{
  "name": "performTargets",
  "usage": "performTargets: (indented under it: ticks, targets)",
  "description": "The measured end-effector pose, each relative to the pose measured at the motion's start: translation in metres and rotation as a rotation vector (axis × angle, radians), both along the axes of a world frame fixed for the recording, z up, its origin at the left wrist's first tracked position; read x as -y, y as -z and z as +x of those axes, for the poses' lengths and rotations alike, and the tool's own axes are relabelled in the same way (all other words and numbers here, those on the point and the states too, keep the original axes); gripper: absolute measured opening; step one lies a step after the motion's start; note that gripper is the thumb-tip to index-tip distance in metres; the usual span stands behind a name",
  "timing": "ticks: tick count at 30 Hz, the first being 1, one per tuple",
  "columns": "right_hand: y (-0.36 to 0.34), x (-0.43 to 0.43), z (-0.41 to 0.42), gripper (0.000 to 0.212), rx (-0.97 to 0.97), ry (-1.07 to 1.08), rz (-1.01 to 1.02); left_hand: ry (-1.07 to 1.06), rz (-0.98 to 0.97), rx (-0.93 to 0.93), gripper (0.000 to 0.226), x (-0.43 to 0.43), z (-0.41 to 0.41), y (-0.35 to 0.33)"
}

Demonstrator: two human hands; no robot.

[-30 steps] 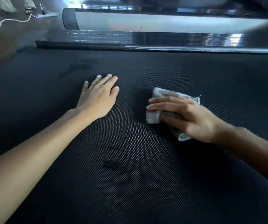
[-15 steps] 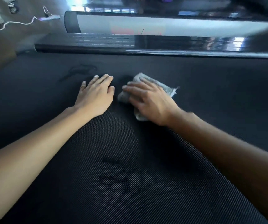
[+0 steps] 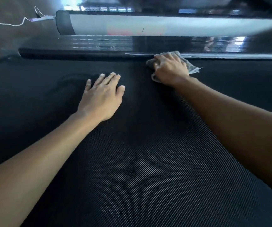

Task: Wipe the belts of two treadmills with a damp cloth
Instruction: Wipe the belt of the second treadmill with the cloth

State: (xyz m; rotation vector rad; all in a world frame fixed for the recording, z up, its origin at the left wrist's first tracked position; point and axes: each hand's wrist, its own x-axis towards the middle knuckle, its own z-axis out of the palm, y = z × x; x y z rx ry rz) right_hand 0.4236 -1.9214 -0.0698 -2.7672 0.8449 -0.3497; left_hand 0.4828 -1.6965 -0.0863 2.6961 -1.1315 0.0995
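Observation:
A black textured treadmill belt fills most of the view. My left hand lies flat on it, fingers straight and together, left of centre. My right hand presses a crumpled grey cloth onto the belt at its far edge, right beside the glossy black side rail. The fingers are spread over the cloth, which sticks out to the right and under the palm.
Beyond the rail runs a long white and grey panel. A white cable and a power strip lie on the floor at the far left. A dark damp smear marks the belt left of my left hand.
My right hand has slid the cloth away from my left hand, farther up the belt to the edge by the side rail. My left hand has stayed flat in place.

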Motion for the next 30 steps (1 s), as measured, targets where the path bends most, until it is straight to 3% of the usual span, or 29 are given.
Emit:
performTargets:
  ticks: [4,9,12,16,18,22,27,30]
  targets:
    - [0.004,-0.045,0.026,0.049,-0.006,-0.245,-0.031,-0.004,-0.052,-0.005,0.055,0.000,-0.001,0.000]
    - [0.010,-0.054,-0.074,0.050,0.107,-0.545,-0.002,-0.010,-0.064,-0.002,0.054,-0.001,0.002,0.004]
    - [0.004,-0.012,-0.098,0.043,0.106,-0.450,-0.016,-0.010,-0.040,0.001,0.054,0.000,0.001,0.004]
    - [0.004,0.015,-0.039,0.043,0.063,-0.101,-0.058,-0.005,-0.030,0.012,0.054,0.000,0.000,0.004]
    - [0.003,0.004,-0.004,0.045,0.035,-0.049,-0.051,-0.007,-0.037,0.013,0.054,0.001,0.001,0.004]
    - [0.000,-0.040,0.021,0.046,0.020,-0.145,-0.015,-0.008,-0.047,0.003,0.054,0.001,0.001,0.004]
    - [0.007,-0.060,-0.062,0.054,0.057,-0.412,-0.014,-0.006,-0.036,0.008,0.054,-0.001,0.001,0.003]
    - [-0.001,-0.037,-0.096,0.045,0.021,-0.301,-0.065,-0.004,-0.024,0.006,0.054,-0.001,-0.001,0.004]
